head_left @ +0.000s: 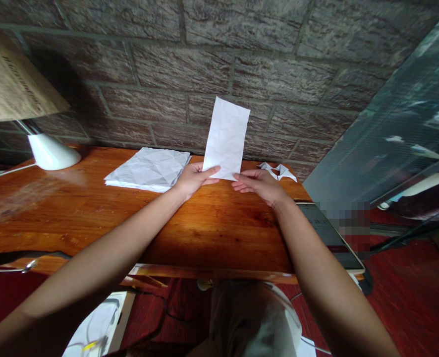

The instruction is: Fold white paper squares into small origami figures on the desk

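Observation:
An upright white sheet of paper (pixel 227 136), narrow and faintly creased, is held up above the desk in front of the wall. My left hand (pixel 197 179) pinches its lower left corner, thumb on the near face. At the lower right corner, the thumb and fingertips of my right hand (pixel 258 184) close on the edge. Just left of my left hand lies a stack of creased white paper sheets (pixel 148 168). Behind my right hand sit folded white paper pieces (pixel 284 172), partly hidden by it.
A lamp with a white base (pixel 54 152) and brown paper shade (pixel 15 79) stands at the left of the wooden desk (pixel 212 238). A tablet-like device (pixel 329 235) lies at the right edge, under my right forearm. A brick wall (pixel 160 74) rises behind.

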`<state>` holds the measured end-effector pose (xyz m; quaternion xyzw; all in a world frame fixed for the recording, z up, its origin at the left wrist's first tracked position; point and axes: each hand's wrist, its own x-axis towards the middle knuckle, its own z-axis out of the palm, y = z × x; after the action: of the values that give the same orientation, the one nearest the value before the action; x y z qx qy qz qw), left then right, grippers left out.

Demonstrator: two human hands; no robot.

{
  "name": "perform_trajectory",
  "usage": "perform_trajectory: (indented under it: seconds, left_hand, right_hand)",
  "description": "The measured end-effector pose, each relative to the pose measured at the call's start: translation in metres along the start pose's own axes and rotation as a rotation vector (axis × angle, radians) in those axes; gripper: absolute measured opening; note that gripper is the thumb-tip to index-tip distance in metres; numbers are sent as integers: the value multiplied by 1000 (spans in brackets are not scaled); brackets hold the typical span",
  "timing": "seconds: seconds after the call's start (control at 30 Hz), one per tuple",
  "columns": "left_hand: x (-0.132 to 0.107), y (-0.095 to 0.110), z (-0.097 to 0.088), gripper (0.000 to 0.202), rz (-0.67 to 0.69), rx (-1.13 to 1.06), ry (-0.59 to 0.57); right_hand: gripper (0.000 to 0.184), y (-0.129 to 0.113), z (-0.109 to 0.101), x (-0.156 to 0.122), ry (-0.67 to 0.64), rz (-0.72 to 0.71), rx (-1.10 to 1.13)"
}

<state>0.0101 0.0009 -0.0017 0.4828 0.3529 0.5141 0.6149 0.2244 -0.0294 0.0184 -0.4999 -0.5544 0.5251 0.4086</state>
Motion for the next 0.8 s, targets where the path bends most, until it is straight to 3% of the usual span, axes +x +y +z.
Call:
perform_trajectory:
  seconds: [0.57,0.8]
  left_hand:
    - [1,-1,-1,44,1,-5,-7]
    - [0,1,0,44,3,4,-6]
  right_hand:
    - [32,-2,3,-1,27,24,-3]
    - [25,-2,1,-2,2,8,-12]
